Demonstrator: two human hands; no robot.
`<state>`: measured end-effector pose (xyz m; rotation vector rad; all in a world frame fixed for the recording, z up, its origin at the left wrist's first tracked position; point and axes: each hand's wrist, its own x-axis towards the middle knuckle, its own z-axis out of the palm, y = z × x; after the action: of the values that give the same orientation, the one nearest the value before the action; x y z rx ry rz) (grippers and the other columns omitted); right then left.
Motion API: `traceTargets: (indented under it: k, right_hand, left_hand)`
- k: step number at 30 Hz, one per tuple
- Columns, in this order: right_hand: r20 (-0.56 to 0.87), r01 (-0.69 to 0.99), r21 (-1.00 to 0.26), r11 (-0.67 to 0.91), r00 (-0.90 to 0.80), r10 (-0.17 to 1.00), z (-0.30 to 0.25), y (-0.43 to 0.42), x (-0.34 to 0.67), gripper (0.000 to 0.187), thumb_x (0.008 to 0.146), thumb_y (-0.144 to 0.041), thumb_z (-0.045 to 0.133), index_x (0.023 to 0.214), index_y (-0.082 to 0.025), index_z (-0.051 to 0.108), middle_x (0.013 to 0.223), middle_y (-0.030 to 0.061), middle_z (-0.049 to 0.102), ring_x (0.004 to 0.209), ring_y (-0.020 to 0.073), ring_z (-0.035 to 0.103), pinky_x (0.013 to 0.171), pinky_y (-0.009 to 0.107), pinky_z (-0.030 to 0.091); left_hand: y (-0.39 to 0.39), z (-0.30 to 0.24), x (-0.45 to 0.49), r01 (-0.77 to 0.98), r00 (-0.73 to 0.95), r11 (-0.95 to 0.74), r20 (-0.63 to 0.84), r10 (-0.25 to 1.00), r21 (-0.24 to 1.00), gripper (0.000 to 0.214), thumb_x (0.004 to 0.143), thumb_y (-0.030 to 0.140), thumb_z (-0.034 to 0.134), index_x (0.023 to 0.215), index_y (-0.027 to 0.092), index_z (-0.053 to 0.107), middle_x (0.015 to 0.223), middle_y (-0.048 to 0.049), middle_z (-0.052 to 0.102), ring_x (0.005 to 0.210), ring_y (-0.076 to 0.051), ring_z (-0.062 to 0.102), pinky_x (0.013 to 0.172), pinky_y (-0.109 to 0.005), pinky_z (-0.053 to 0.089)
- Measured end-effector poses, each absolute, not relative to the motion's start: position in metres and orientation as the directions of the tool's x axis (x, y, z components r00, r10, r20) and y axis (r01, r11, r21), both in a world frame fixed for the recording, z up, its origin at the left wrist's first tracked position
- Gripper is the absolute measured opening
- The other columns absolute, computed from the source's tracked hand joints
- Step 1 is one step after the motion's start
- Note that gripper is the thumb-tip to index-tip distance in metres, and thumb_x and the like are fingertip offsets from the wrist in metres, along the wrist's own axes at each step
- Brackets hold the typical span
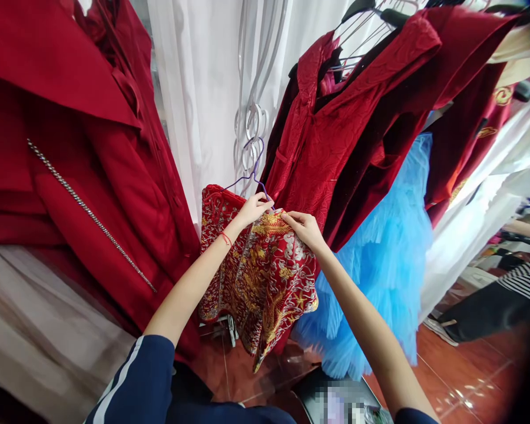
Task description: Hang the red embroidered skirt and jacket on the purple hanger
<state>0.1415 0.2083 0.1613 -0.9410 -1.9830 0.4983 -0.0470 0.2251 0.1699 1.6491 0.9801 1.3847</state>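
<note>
A red garment with gold and silver embroidery [265,282] hangs on a purple wire hanger [251,171]. My left hand [254,209] is closed on the garment's neckline by the base of the hanger. A thin red string circles that wrist. My right hand [304,227] pinches the embroidered collar just to the right of it. Both hands grip the top of the garment, which droops below them.
Dark red coats [92,176] hang at left. Red dresses [335,129] and a blue tulle skirt [388,247] hang at right. White curtains [203,88] are behind. Another person in a striped top [525,277] is at the right edge. The floor has red tiles [459,377].
</note>
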Motion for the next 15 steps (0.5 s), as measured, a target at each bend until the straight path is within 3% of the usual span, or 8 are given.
traceTargets:
  k: [3,6,11,15]
  right_hand:
    - [0.57,0.423,-0.661,0.62,-0.254,0.781,0.161,0.209,0.144,0.042,0.086,-0.054,0.054,0.086,-0.017,0.074,0.08,0.0037,0.072,0.071,0.0188,0.061,0.065,0.027,0.045]
    - [0.668,0.485,-0.6,0.636,-0.134,0.732,0.172,0.203,0.154,0.042,0.087,-0.052,0.053,0.084,-0.016,0.073,0.072,0.003,0.069,0.062,0.0156,0.056,0.059,0.026,0.041]
    - [0.831,0.657,-0.463,0.595,0.09,0.548,0.208,0.163,0.178,0.038,0.091,-0.046,0.05,0.085,-0.015,0.072,0.071,0.0038,0.068,0.059,0.0136,0.055,0.058,0.025,0.04]
    - [0.931,0.814,-0.237,0.53,0.035,0.364,0.221,0.114,0.164,0.031,0.093,-0.039,0.05,0.087,-0.016,0.07,0.073,0.0049,0.069,0.061,0.0143,0.057,0.061,0.026,0.041]
  left_hand:
    - [0.226,0.172,-0.048,0.082,0.089,-0.395,0.388,0.917,0.915,0.013,0.083,0.026,0.064,0.082,0.017,0.055,0.058,0.0038,0.061,0.05,-0.009,0.055,0.055,-0.021,0.04]
    - [0.228,0.172,-0.046,0.085,0.048,-0.389,0.387,0.921,0.917,0.021,0.079,0.031,0.071,0.079,0.017,0.056,0.057,0.0045,0.059,0.051,-0.009,0.055,0.054,-0.021,0.041]
    - [0.238,0.174,-0.033,-0.015,0.032,-0.284,0.284,0.958,0.959,0.031,0.076,0.037,0.076,0.078,0.017,0.052,0.061,0.0019,0.064,0.051,-0.009,0.06,0.057,-0.024,0.05]
    - [0.25,0.175,-0.02,-0.01,-0.064,-0.339,0.338,0.939,0.941,0.029,0.075,0.031,0.076,0.07,0.016,0.052,0.055,0.003,0.06,0.05,-0.009,0.057,0.055,-0.021,0.047]
